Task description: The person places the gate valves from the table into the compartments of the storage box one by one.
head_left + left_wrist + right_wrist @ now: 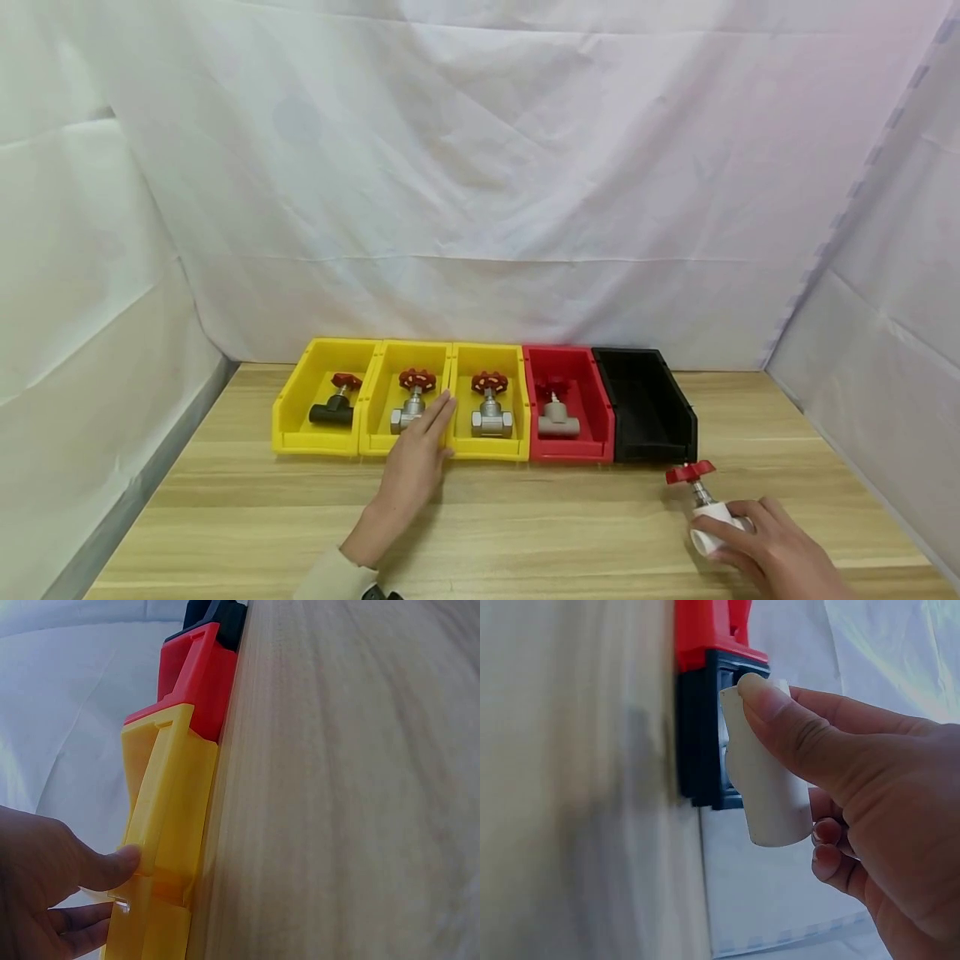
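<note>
My right hand (780, 546) pinches a white valve (712, 521) by its tee-shaped body, in front of the black bin (651, 454). Its red handwheel (691, 472) points up toward that bin. In the right wrist view, thumb and fingers hold the white body (769, 776); the handwheel is hidden there. My left hand (416, 467) reaches over the front of two adjoining yellow bins, fingers extended, the thumb (120, 866) on the front rim (154, 802). Under its fingertips, the steel valve (411, 408) in the middle-left yellow bin is partly covered.
The bins stand side by side against a white cloth backdrop (480, 208). A dark valve (332, 410) lies in the leftmost yellow bin, another steel valve (491, 417) in the third, a beige valve (558, 421) in the red bin (572, 450). The wooden table (555, 533) extends in front.
</note>
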Available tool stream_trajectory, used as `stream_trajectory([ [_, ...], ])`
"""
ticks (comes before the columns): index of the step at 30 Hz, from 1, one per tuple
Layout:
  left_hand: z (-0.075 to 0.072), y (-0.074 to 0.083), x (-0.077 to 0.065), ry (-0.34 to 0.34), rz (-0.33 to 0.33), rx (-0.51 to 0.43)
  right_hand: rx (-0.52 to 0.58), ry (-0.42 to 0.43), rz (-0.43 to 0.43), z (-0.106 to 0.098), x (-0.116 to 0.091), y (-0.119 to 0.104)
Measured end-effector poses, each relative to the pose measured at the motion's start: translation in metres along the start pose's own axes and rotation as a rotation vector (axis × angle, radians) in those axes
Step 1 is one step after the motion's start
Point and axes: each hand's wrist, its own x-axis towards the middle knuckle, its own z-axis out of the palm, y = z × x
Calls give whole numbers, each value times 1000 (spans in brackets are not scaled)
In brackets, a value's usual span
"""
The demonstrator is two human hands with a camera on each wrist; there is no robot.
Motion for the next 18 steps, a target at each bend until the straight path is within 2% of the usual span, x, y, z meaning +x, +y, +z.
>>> stream_trajectory([
  [7,1,0,0,2,1,14,28,46,-36,-11,23,-3],
  [14,1,-1,-1,11,11,19,53,125,-139,-16,52,-1],
  [18,1,-1,-1,8,13,20,59,130,-136,-14,64,-3],
])
